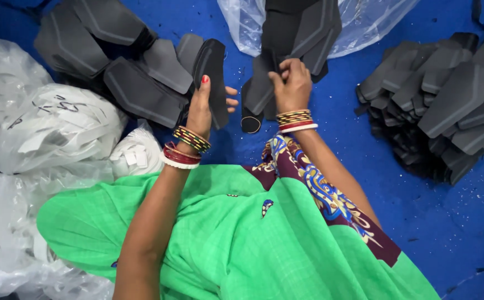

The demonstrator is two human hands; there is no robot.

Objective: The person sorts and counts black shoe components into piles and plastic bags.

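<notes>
**Separating one dark piece from the bundle**

The left hand (200,108) has its grip clamped on a single dark curved piece (211,72), held upright, thumb pressing its edge. The right hand (292,86) pinches a bundle of dark pieces (286,39); this grip is also closed. To do it well, I judge the fingers should slide only one layer free. The single piece rises at 12 o'clock from the left grip; the bundle stands at 3 o'clock from it, above the blue floor (436,222).
</notes>
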